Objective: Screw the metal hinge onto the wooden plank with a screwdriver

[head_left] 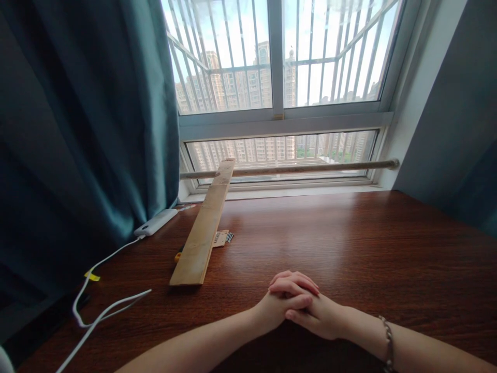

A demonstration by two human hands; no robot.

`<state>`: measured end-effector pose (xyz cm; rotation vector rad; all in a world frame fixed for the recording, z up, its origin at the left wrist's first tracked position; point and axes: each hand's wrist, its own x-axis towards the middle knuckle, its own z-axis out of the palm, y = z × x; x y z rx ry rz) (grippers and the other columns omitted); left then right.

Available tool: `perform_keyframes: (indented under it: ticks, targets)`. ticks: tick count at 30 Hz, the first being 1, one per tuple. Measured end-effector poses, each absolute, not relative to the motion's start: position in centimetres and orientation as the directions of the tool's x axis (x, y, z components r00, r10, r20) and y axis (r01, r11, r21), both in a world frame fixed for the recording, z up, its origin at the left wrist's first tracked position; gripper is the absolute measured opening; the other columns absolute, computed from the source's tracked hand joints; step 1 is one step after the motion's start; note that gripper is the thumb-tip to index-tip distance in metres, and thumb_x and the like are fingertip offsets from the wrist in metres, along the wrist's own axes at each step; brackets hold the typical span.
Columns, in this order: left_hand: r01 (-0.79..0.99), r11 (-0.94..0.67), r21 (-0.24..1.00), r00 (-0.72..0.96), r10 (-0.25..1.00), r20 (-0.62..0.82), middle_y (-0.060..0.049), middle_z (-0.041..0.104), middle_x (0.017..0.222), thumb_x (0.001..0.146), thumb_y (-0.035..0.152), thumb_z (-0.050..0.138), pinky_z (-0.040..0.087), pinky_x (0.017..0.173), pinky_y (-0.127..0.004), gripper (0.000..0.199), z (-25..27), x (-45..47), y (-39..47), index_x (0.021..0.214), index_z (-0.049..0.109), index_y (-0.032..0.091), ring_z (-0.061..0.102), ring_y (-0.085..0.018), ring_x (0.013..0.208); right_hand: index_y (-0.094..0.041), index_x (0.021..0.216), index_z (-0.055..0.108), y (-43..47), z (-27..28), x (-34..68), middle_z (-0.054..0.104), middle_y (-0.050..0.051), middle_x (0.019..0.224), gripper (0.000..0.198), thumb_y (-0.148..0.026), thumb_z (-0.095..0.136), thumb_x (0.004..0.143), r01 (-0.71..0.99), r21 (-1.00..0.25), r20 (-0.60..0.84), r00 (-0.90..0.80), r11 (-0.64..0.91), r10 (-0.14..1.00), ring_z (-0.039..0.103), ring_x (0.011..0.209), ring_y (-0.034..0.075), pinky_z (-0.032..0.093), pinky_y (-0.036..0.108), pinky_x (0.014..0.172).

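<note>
Clasped hands: our left hand [274, 310] and right hand [325, 314] are joined, the fingers [298, 302] laced and folded over one another, gripping no object.
Wooden board: it lies on the tabletop [349, 233], ahead of us and to the left, apart from our hands; its far end overlaps the rail [310, 169] in our view, and we cannot tell whether they touch.
Screws: a few [230, 237] sit by a small card [220, 238] just right of the board.
Yellow piece: partly hidden at the board's left edge [177, 257].
Step at the tabletop: a pause, we judge, with nothing being handled.
Next for the fingers: any reach would first call for unlacing them; the board would need us to stretch forward-left, minding the loose screws.
</note>
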<state>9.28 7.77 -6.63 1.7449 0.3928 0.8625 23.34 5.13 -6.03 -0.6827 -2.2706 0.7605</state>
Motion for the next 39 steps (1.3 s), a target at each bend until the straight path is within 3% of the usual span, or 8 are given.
perform_keyframes:
  ticks: [12, 19, 39]
  targets:
    - [-0.208, -0.349, 0.914, 0.674, 0.626, 0.392, -0.002, 0.061, 0.092, 0.079, 0.024, 0.059, 0.041, 0.090, -0.035, 0.009, -7.4, 9.4, 8.1, 0.081, 0.067, 0.020, 0.054, -0.018, 0.098, -0.020, 0.126, 0.042, 5.1, -6.0, 23.4, 0.045, 0.009, 0.123, 0.041, -0.031, 0.046, 0.087, 0.257, -0.667, 0.410, -0.657, 0.699, 0.632, 0.036, 0.121, 0.017, 0.034, 0.034, 0.103]
    - [-0.154, -0.348, 0.925, 0.680, 0.641, 0.355, -0.003, 0.061, 0.096, 0.079, 0.025, 0.059, 0.041, 0.089, -0.033, 0.013, -7.3, 9.5, 8.0, 0.088, 0.067, 0.020, 0.054, -0.017, 0.098, -0.021, 0.126, 0.041, 5.1, -6.1, 23.3, 0.045, 0.009, 0.122, 0.041, -0.030, 0.046, 0.087, 0.240, -0.675, 0.424, -0.648, 0.698, 0.633, 0.036, 0.121, 0.017, 0.035, 0.034, 0.102]
    - [-0.140, -0.352, 0.926, 0.670, 0.655, 0.350, -0.004, 0.063, 0.093, 0.078, 0.029, 0.060, 0.041, 0.091, -0.035, 0.014, -6.8, 9.4, 7.8, 0.083, 0.068, 0.020, 0.055, -0.018, 0.096, -0.020, 0.126, 0.042, 5.0, -5.9, 23.3, 0.046, 0.009, 0.122, 0.041, -0.031, 0.046, 0.087, 0.252, -0.674, 0.410, -0.654, 0.695, 0.635, 0.037, 0.121, 0.017, 0.035, 0.034, 0.102]
